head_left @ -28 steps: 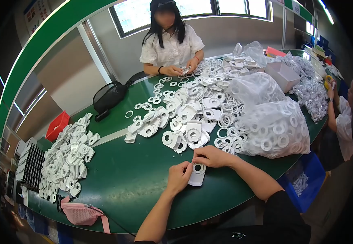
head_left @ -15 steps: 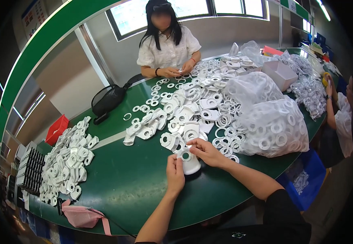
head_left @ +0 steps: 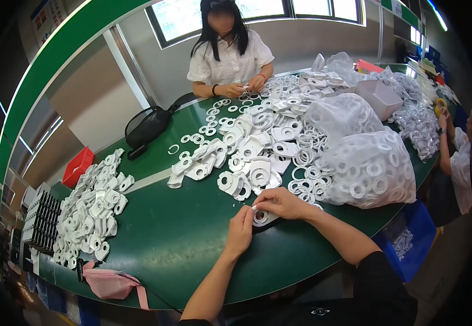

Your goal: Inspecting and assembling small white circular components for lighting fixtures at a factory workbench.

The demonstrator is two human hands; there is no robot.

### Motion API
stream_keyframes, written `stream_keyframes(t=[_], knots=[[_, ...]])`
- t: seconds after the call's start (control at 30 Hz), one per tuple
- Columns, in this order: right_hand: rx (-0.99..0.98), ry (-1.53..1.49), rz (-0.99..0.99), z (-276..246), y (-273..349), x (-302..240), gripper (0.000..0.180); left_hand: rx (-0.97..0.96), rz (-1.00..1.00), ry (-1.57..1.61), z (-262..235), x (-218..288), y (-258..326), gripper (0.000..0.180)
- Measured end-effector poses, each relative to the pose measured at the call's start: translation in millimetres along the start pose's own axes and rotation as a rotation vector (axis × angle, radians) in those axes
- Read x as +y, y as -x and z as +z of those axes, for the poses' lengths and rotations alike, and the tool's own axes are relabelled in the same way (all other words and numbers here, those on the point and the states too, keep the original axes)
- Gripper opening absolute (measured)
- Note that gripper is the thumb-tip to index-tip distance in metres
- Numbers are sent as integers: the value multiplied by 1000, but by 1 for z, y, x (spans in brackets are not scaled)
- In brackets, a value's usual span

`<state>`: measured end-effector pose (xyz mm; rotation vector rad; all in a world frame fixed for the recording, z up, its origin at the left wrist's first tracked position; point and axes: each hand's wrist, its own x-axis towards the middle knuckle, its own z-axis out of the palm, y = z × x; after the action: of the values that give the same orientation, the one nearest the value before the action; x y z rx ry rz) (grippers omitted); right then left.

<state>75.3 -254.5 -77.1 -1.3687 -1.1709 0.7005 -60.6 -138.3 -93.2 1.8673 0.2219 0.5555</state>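
Note:
Near the front of the green table, both my hands hold one white plastic part with a round hole (head_left: 261,217). My left hand (head_left: 240,232) grips its left edge, fingers closed. My right hand (head_left: 282,204) pinches at its top edge, and the fingers cover part of it. Just beyond lies a heap of similar white plastic parts (head_left: 260,173). Loose white rings (head_left: 304,187) are piled to the right of that heap, beside a clear plastic bag of white rings (head_left: 374,171).
A second pile of white parts (head_left: 97,209) lies at left, by a red bin (head_left: 77,167), black stacked trays (head_left: 43,225) and a pink pouch (head_left: 108,283). A black mesh bag (head_left: 148,130) rests farther back. Across the table, a person (head_left: 230,60) handles small parts. A blue crate (head_left: 410,239) stands below right.
The held part has turned from upright to a flatter tilt between my hands. Both hands have shifted slightly right, and my fingers have drawn together at its top edge.

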Motion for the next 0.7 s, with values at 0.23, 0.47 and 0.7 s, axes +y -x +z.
stream_keyframes(t=[0.23, 0.47, 0.7], knots=[[77, 317, -10, 13, 4, -7, 18, 68, 43, -310, -8, -8, -1, 28], [334, -320, 101, 15, -4, 15, 15, 92, -63, 261, 5, 2, -1, 32], [380, -299, 156, 12, -2, 16, 13, 22, 1, -44, 7, 8, 3, 39]])
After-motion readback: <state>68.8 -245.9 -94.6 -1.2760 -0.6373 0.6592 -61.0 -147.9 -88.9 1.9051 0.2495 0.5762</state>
